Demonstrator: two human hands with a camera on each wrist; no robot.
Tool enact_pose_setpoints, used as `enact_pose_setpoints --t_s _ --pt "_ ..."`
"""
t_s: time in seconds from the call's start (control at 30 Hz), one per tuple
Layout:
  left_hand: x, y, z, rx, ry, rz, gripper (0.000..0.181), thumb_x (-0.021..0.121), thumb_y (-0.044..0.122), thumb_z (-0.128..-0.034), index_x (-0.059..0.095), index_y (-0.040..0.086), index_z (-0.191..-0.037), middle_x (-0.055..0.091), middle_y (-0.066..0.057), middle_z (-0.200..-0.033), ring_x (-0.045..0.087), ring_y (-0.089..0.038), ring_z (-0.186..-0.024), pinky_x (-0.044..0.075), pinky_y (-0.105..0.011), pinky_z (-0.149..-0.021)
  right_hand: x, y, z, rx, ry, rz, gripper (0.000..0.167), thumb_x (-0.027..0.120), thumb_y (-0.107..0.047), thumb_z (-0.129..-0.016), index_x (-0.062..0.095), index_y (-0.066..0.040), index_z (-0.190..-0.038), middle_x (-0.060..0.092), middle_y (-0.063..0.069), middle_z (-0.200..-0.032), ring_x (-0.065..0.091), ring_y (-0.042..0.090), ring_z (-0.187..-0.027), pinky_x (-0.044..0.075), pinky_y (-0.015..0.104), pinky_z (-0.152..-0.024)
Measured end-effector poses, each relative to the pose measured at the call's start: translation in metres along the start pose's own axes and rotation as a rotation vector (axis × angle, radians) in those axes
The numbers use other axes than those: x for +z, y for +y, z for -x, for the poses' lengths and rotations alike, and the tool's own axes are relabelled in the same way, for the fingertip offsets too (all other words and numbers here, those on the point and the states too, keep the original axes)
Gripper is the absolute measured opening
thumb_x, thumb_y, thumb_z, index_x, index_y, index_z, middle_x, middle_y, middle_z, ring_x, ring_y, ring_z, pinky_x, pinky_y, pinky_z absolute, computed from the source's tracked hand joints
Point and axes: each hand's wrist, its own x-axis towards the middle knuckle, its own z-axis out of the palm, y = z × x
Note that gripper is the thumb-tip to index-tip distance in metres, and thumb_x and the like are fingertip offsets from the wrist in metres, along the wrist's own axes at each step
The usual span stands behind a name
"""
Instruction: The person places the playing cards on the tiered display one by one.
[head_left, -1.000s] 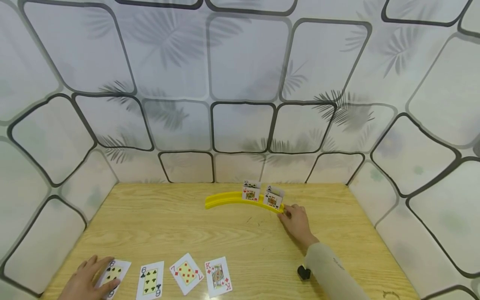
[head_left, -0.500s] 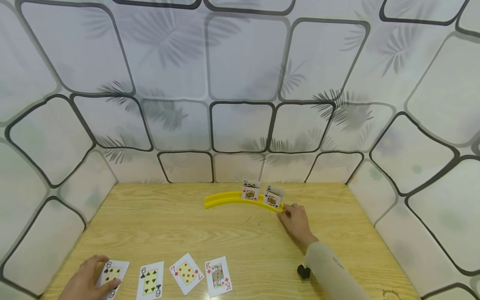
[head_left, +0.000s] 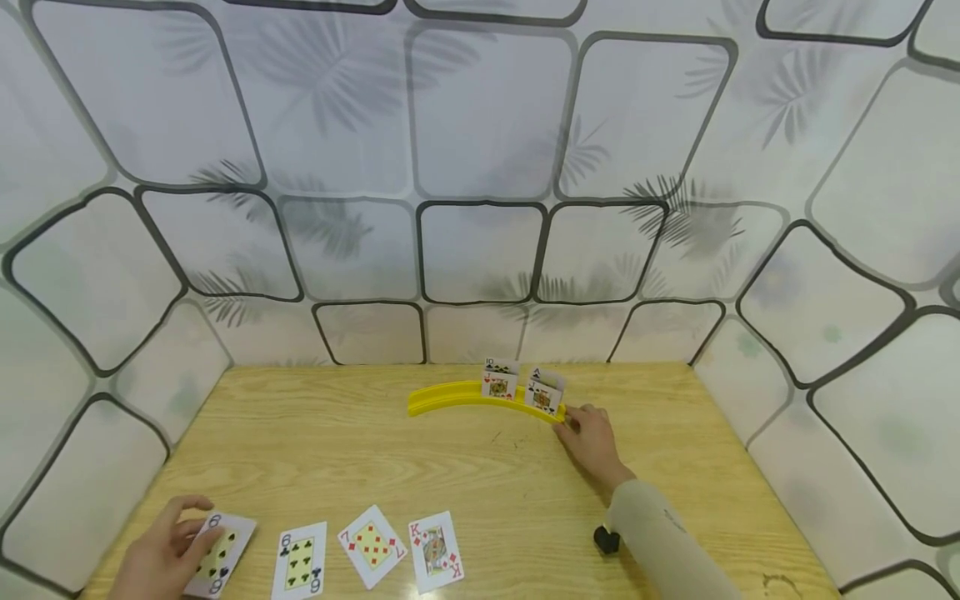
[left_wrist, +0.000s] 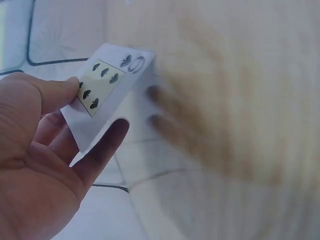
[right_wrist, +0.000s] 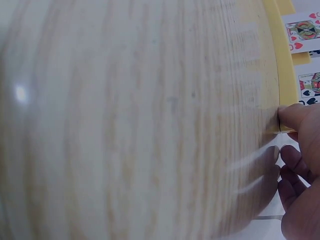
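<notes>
Near the front left, my left hand (head_left: 167, 546) pinches a six of spades (head_left: 227, 550) between thumb and fingers. The left wrist view shows this card (left_wrist: 102, 82) tilted, with the thumb on its face and the fingers behind. My right hand (head_left: 596, 446) grips the right end of a curved yellow card holder (head_left: 446, 396). In its slots stand a jack of hearts (head_left: 498, 386) with a ten behind it, and a jack of spades (head_left: 542, 397) with an ace behind it. The right wrist view shows the thumb against the holder's edge (right_wrist: 282, 60).
A six of clubs (head_left: 299, 562), a seven of diamonds (head_left: 372, 547) and a king of diamonds (head_left: 436, 552) lie face up along the front of the wooden table (head_left: 480, 475). Patterned walls (head_left: 480, 250) enclose its back and sides. A small black object (head_left: 606, 539) is at the right sleeve.
My left hand has lifted and tilted the six of spades, its fingers now gripping the card from behind. The right hand stays at the holder's end.
</notes>
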Motion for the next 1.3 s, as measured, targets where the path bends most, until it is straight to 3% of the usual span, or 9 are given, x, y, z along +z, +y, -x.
enact_pose_setpoints --t_s 0.17,0.23,0.33,0.47,0.57,0.73,0.9,1.0,1.3 --pt "-0.008 0.010 -0.003 -0.036 -0.016 0.088 0.038 0.069 0.023 -0.1041 0.057 0.000 -0.131 0.077 -0.027 -0.112 0.077 -0.008 -0.084 0.057 -0.018 -0.067 0.000 0.000 0.000 -0.004 0.001 0.000 0.049 0.077 -0.023 -0.097 0.066 0.007 -0.135 0.064 0.011 -0.097 0.047 0.025 -0.088 0.040 0.033 -0.076" --pt "-0.010 0.015 -0.004 -0.043 0.010 0.084 0.037 0.070 0.028 -0.1036 0.062 -0.001 -0.126 0.077 -0.027 -0.113 0.073 -0.002 -0.083 0.056 -0.018 -0.067 0.000 0.000 0.000 -0.007 0.002 -0.001 0.049 0.077 -0.023 -0.097 0.066 0.007 -0.135 0.064 0.011 -0.097 0.047 0.025 -0.088 0.040 0.033 -0.076" --pt "-0.011 0.023 -0.007 -0.003 0.095 0.092 0.035 0.073 0.030 -0.1013 0.068 -0.001 -0.118 0.077 -0.026 -0.110 0.065 0.010 -0.083 0.055 -0.015 -0.066 -0.001 -0.001 0.000 -0.008 0.005 -0.005 0.049 0.077 -0.023 -0.097 0.066 0.007 -0.135 0.064 0.011 -0.097 0.047 0.025 -0.088 0.040 0.034 -0.076" --pt "-0.007 0.037 -0.013 0.083 0.225 0.134 0.026 0.079 0.023 -0.0970 0.072 0.001 -0.109 0.077 -0.001 -0.097 0.054 0.022 -0.083 0.053 -0.007 -0.065 -0.001 -0.001 0.001 -0.004 0.007 -0.004 0.049 0.077 -0.023 -0.097 0.067 0.007 -0.135 0.064 0.011 -0.097 0.048 0.025 -0.089 0.040 0.034 -0.076" --pt "-0.004 0.050 -0.019 0.104 0.258 0.160 0.024 0.080 0.023 -0.0961 0.073 0.003 -0.107 0.076 0.010 -0.089 0.055 0.022 -0.082 0.050 -0.004 -0.065 -0.001 0.000 0.001 -0.003 0.008 -0.001 0.049 0.077 -0.023 -0.097 0.067 0.007 -0.135 0.065 0.011 -0.098 0.048 0.025 -0.089 0.040 0.034 -0.076" --pt "0.001 0.076 -0.030 0.133 0.245 0.187 0.021 0.079 0.023 -0.0968 0.074 0.005 -0.107 0.081 -0.005 -0.087 0.062 0.017 -0.077 0.053 -0.010 -0.062 0.000 0.001 0.000 -0.006 0.007 -0.002 0.049 0.077 -0.023 -0.097 0.067 0.006 -0.135 0.065 0.012 -0.098 0.048 0.025 -0.089 0.040 0.034 -0.076" --pt "0.011 0.093 -0.041 0.242 0.263 0.284 0.013 0.078 0.010 -0.0959 0.075 0.002 -0.105 0.079 -0.013 -0.093 0.070 0.005 -0.072 0.061 -0.022 -0.060 0.000 0.000 0.000 -0.004 -0.001 -0.010 0.050 0.077 -0.023 -0.097 0.066 0.007 -0.135 0.064 0.012 -0.099 0.047 0.025 -0.090 0.039 0.034 -0.076" --pt "0.016 0.102 -0.047 0.289 0.271 0.316 0.013 0.076 0.004 -0.0959 0.074 -0.001 -0.107 0.077 -0.020 -0.098 0.071 0.004 -0.072 0.063 -0.022 -0.062 0.000 0.000 0.000 -0.001 -0.003 -0.012 0.050 0.077 -0.023 -0.097 0.066 0.007 -0.136 0.064 0.011 -0.099 0.047 0.025 -0.090 0.039 0.034 -0.076" --pt "0.031 0.122 -0.064 0.369 0.271 0.308 0.014 0.075 0.002 -0.0958 0.073 0.000 -0.110 0.077 -0.015 -0.093 0.067 0.007 -0.077 0.058 -0.014 -0.066 -0.001 -0.001 0.001 0.000 0.000 -0.017 0.050 0.077 -0.023 -0.097 0.066 0.007 -0.136 0.064 0.012 -0.099 0.047 0.025 -0.090 0.040 0.034 -0.076"
